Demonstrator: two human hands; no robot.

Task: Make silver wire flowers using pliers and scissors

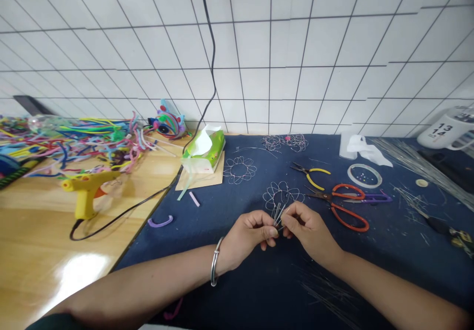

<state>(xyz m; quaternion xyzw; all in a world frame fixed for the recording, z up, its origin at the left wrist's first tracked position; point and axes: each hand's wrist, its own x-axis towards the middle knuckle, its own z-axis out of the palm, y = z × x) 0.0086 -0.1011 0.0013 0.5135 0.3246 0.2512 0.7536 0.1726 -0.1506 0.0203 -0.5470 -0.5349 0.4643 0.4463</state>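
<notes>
My left hand (256, 228) is closed around a small bundle of thin metal wires (278, 214) whose ends stick up between the fingers. My right hand (308, 228) pinches at the same wires from the other side, fingertips close to the left ones. Just beyond the hands, a flower-shaped wire loop piece (272, 193) lies on the dark blue cloth (207, 251); its near edge is partly hidden by the wires and fingers. A second looped wire flower (240, 170) rests farther back to the left. Loose wires (326, 295) lie below my right forearm.
To the right are yellow-handled pliers (317, 177), red-handled scissors (350, 207), a round dish (365, 176) with small beads, and a mug (446, 128). On the left sit a tissue pack (213, 154), a yellow glue gun (87, 194) with its cord, and piled pipe cleaners (85, 132).
</notes>
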